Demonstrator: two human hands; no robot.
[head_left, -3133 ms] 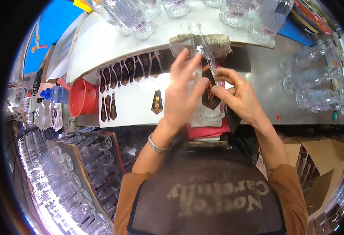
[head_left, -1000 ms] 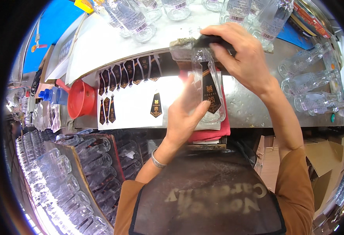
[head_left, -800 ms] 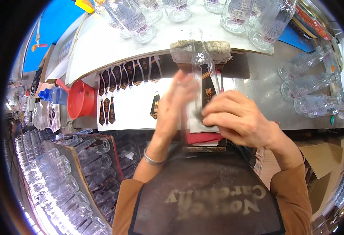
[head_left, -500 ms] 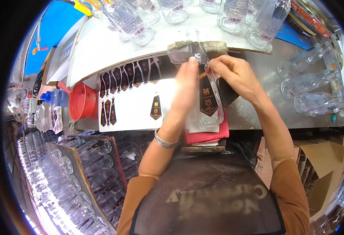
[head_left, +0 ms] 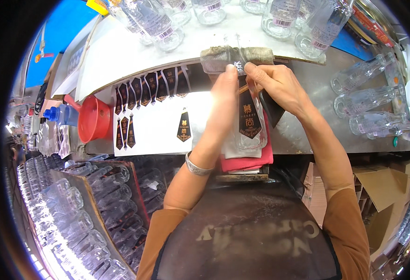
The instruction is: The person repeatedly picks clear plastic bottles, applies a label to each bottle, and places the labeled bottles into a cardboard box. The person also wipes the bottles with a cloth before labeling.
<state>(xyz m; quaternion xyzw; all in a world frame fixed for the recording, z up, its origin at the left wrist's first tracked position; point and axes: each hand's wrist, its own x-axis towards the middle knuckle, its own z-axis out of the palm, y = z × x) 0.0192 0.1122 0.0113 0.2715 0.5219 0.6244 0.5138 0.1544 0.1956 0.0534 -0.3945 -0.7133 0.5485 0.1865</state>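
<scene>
A clear glass bottle lies lengthwise before me, its neck on a rolled grey cloth and its base toward me. On its upper side is a black tie-shaped label with gold print. My left hand is closed along the bottle's left side, thumb pressed near the neck; its other fingers are hidden. My right hand grips the right side near the neck, thumb on the glass and fingers curled. A dark flat piece shows below the right hand; whether the hand holds it I cannot tell.
A white sheet of black labels lies left, beside a red plastic scoop. Several bottles stand on the white board ahead; others lie at right. Racked bottles fill the lower left. An open carton is lower right.
My right thumb has moved left and up onto the bottle near its neck. The bottle's neck has swung slightly right, so it lies straighter. My left hand stays almost in place.
</scene>
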